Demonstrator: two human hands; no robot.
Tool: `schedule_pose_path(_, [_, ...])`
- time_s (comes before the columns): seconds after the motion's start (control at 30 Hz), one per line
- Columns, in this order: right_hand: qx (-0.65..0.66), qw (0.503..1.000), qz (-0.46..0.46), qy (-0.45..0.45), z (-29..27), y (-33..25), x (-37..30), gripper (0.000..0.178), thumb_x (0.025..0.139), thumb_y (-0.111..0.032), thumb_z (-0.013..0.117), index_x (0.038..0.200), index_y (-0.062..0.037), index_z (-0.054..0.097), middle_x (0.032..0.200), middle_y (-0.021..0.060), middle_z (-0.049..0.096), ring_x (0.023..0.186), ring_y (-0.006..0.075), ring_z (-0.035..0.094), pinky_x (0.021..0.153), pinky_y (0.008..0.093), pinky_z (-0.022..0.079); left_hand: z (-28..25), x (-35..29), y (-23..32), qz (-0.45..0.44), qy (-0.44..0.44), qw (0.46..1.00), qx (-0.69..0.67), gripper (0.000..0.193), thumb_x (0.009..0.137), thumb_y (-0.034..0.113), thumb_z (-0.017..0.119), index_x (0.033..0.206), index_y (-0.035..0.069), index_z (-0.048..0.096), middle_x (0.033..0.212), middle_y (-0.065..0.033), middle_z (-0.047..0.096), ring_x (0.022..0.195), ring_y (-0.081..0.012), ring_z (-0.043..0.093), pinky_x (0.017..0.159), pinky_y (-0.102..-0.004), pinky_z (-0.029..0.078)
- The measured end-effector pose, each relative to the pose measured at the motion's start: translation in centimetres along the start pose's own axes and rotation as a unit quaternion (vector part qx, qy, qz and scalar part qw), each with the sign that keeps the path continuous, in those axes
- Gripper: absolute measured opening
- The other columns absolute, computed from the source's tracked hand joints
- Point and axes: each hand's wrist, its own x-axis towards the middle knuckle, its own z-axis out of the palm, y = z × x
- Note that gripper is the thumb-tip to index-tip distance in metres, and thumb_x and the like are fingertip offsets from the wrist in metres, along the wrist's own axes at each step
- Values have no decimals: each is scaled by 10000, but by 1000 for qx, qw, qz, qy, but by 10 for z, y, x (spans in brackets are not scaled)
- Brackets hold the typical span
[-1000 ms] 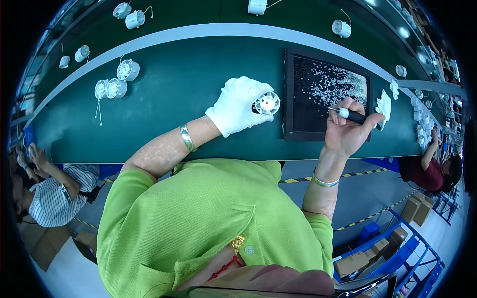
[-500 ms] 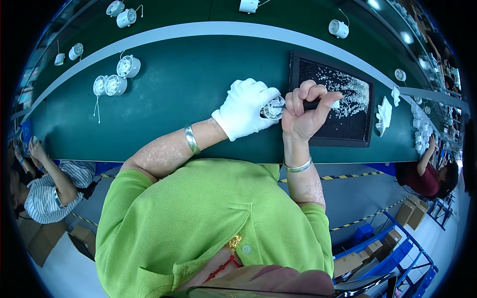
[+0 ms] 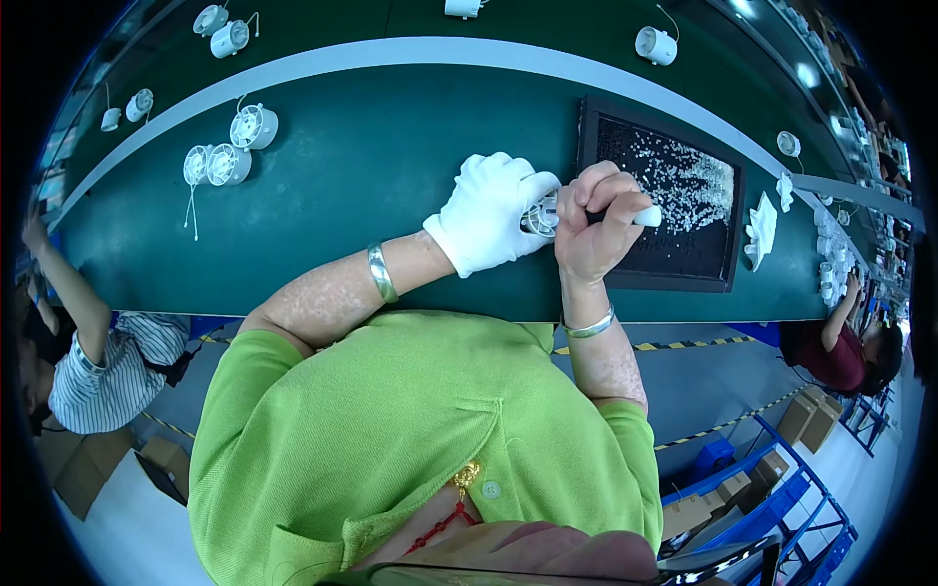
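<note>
My left hand [image 3: 489, 210], in a white glove, grips a small round white fan housing [image 3: 538, 213] over the green belt. My bare right hand [image 3: 594, 223] is closed around a pen-like tool with a white end [image 3: 645, 216], and its tip is pressed against the housing. Just beyond my hands lies a black tray [image 3: 723, 259] scattered with several tiny white parts [image 3: 684, 176].
Several white fan housings [image 3: 220, 164] lie on the green conveyor belt [image 3: 322, 225] at the left and far side [image 3: 657, 45]. A crumpled white cloth [image 3: 760, 230] lies right of the tray. A seated person works at the left [image 3: 93, 361], another at the right [image 3: 850, 342]. Blue racks with boxes [image 3: 782, 479] stand at the lower right.
My right hand has moved left from the tray to the fan housing, bringing the tool with it. The left hand has kept holding the housing almost still.
</note>
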Motion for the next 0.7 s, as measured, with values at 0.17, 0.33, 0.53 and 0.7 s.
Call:
schedule_pose_path(0.17, [-225,972,-66,-22,5,4,-8,411,922,-218,579,599,17,480,585,55,498,499,98,429,445,239,304,-4,1,0,-16,-59,998,0,450,579,227,773,977,125,590,833,-50,541,780,-265,522,685,-395,391])
schedule_pose_path(0.33, [-256,967,-7,-9,5,-1,-9,378,927,-181,551,614,24,498,570,59,484,485,100,420,434,238,298,-3,-1,2,-24,-66,997,-5,475,608,272,761,1032,131,600,852,-48,550,830,-251,528,714,-396,378])
schedule_pose_path(0.53, [-239,971,10,-28,4,0,-10,331,925,-162,545,648,8,482,628,69,500,492,95,406,446,233,304,-6,-2,2,-39,-70,997,0,440,630,296,744,1011,122,609,837,-72,578,812,-267,564,680,-402,401])
schedule_pose_path(0.7, [72,988,-63,-119,1,-38,15,479,984,-431,428,744,-21,491,803,106,535,515,127,428,461,234,319,-38,6,0,-50,8,999,-15,479,669,352,742,1050,101,598,797,-93,602,776,-285,599,704,-398,452])
